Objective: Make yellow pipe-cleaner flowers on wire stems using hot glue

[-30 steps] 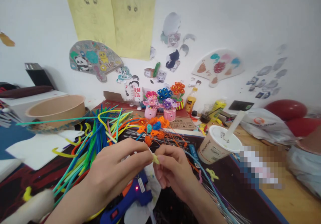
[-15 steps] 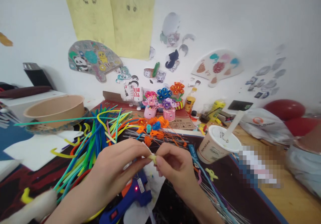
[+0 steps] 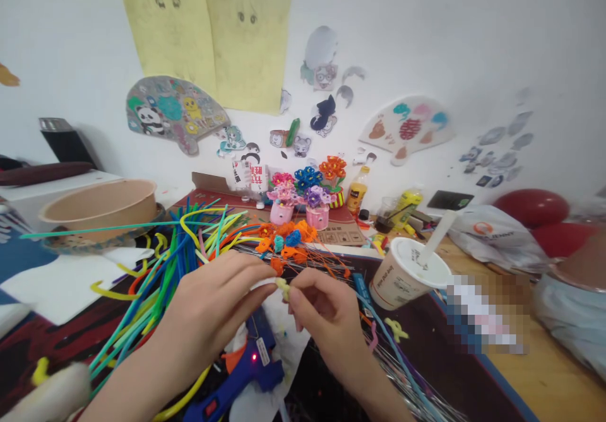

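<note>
- The wooden bench (image 3: 544,381) stands against a white wall (image 3: 402,37), with a dark mat (image 3: 440,340) spread over the working area.
- Nearest, a blue glue gun (image 3: 231,384) with a small red light lies below the hands, partly over white paper (image 3: 291,321).
- The right hand (image 3: 324,321) has thumb and forefinger drawn together on a pale-yellow fuzzy piece (image 3: 283,288).
- The left hand (image 3: 215,305) reaches in from the other side, fingers extended and only narrowly parted; its fingertips are at the piece's upper-left end. Whether they grip it, I cannot tell.
- The piece thus lies between the two sets of fingertips, directly left of the right thumb, its longer axis slanting from upper left down to that thumb. The right hand is the nearer, in contact with it.
- Beyond the right wrist, a similar yellow piece (image 3: 396,328) lies on the mat, near a pink curl (image 3: 373,335).
- Past the left hand, fuzzy stems (image 3: 182,252) spread in blue, green and yellow; a lidded cup (image 3: 402,277) stands on the right.
- Farther back are orange flower pieces (image 3: 296,255), then pink pots (image 3: 283,212) of finished-looking flowers, near the wall.
</note>
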Motion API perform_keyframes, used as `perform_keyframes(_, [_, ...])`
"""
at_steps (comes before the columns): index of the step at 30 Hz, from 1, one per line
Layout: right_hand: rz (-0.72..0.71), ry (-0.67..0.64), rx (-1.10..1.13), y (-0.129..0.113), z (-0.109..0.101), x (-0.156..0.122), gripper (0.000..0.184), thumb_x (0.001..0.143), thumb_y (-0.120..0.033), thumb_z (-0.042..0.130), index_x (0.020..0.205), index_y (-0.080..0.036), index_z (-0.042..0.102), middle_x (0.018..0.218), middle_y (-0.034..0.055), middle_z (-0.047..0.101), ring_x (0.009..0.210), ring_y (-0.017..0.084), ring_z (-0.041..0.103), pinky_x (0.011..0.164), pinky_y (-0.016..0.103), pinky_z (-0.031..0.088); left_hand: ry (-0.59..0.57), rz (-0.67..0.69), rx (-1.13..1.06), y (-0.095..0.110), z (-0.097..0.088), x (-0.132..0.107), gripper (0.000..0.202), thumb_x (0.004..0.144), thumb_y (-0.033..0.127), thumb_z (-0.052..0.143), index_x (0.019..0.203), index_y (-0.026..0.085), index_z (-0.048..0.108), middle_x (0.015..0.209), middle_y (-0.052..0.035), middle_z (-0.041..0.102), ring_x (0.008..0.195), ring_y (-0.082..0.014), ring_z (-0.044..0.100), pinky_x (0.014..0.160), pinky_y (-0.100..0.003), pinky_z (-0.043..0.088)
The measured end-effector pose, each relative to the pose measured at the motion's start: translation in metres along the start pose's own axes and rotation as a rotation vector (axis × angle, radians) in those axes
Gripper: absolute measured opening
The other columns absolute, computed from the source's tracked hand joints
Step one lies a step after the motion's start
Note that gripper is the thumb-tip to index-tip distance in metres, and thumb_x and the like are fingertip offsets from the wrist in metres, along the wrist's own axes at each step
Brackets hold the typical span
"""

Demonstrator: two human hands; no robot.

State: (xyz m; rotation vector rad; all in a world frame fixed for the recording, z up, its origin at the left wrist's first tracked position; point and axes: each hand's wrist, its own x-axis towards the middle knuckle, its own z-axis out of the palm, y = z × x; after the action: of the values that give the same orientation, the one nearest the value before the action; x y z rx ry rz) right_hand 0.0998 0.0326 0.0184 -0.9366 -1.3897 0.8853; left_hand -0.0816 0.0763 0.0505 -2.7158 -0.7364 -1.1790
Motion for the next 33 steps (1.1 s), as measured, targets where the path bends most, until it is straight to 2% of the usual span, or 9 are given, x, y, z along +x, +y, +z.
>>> perform_keyframes(4, [-0.313,0.08,-0.39,-0.003,0.002,-0.001,0.015,0.09,-0.016,0.057,0.075,-0.019,0.06,0.067,-0.0002,0.057,0.056,0.012,0.049,0.053,0.024,0.039,-0.113,-0.314,-0.227,0.006,-0.003,0.007,0.019,0.094,0.029,0.055,0.079,0.021,0.064,0.066,0.0057,0.066,0.056,-0.0094,0.061,0.054,-0.017,0.045])
perform_keyframes(10, [-0.556,0.063,-0.584,0.007,0.003,-0.001,0.016,0.091,-0.009,0.054,0.086,-0.021,0.064,0.077,0.0044,0.068,0.064,0.015,0.06,0.062,0.026,0.046,-0.135,-0.397,-0.335,0.012,-0.001,0.006,0.018,0.093,0.031,0.055,0.08,0.021,0.062,0.067,0.0051,0.063,0.058,-0.0108,0.059,0.057,-0.019,0.045])
perform_keyframes(13, [-0.505,0.049,-0.527,0.005,0.003,-0.001,0.014,0.091,-0.011,0.055,0.084,-0.021,0.063,0.076,0.0038,0.067,0.061,0.014,0.058,0.059,0.025,0.046,-0.168,-0.417,-0.392,0.009,-0.001,0.006,0.017,0.093,0.031,0.055,0.081,0.022,0.062,0.069,0.0046,0.063,0.061,-0.0111,0.058,0.058,-0.02,0.045])
perform_keyframes(17, [-0.268,0.017,-0.316,-0.002,0.002,-0.001,0.017,0.09,-0.019,0.058,0.073,-0.02,0.06,0.066,-0.0007,0.057,0.057,0.012,0.051,0.054,0.023,0.041,-0.152,-0.365,-0.414,0.009,-0.003,0.007,0.016,0.093,0.027,0.055,0.079,0.021,0.06,0.07,0.0044,0.061,0.061,-0.0107,0.057,0.058,-0.019,0.045])
perform_keyframes(22, [0.104,-0.139,0.224,0.004,0.001,0.001,0.024,0.087,-0.036,0.065,0.071,-0.018,0.06,0.059,-0.0038,0.053,0.046,0.008,0.045,0.044,0.019,0.037,-0.057,-0.172,-0.412,0.01,-0.005,0.0,0.012,0.093,0.013,0.056,0.087,0.023,0.06,0.083,0.003,0.066,0.072,-0.0097,0.062,0.068,-0.017,0.049])
perform_keyframes(25, [0.25,-0.244,0.469,0.009,0.0,0.002,0.032,0.081,-0.046,0.071,0.069,-0.017,0.06,0.054,-0.0055,0.052,0.034,0.004,0.037,0.034,0.017,0.03,-0.008,0.032,-0.298,0.003,-0.005,-0.006,0.021,0.095,0.01,0.049,0.102,0.025,0.063,0.093,-0.0009,0.069,0.079,-0.0113,0.065,0.071,-0.019,0.049])
perform_keyframes(27, [0.252,-0.252,0.448,0.007,0.0,0.002,0.033,0.081,-0.047,0.07,0.069,-0.017,0.06,0.053,-0.0056,0.051,0.035,0.004,0.037,0.035,0.017,0.031,0.023,0.172,-0.128,-0.003,-0.004,-0.008,0.026,0.098,0.011,0.042,0.109,0.024,0.063,0.092,-0.0031,0.071,0.075,-0.0132,0.064,0.066,-0.023,0.048])
perform_keyframes(29, [0.146,-0.172,0.244,0.002,0.001,0.002,0.029,0.086,-0.041,0.066,0.071,-0.018,0.06,0.057,-0.0042,0.052,0.043,0.007,0.044,0.041,0.018,0.037,0.041,0.227,0.002,-0.007,-0.004,-0.008,0.025,0.099,0.014,0.041,0.108,0.023,0.063,0.09,-0.004,0.073,0.073,-0.0146,0.064,0.065,-0.024,0.047])
perform_keyframes(33, [-0.249,0.045,-0.33,-0.002,0.002,0.001,0.018,0.091,-0.021,0.057,0.074,-0.017,0.061,0.066,-0.0004,0.056,0.056,0.011,0.05,0.053,0.021,0.04,0.002,0.009,-0.027,-0.005,-0.004,0.0,0.012,0.096,0.019,0.051,0.094,0.02,0.063,0.086,-0.0019,0.073,0.075,-0.0128,0.067,0.07,-0.02,0.049])
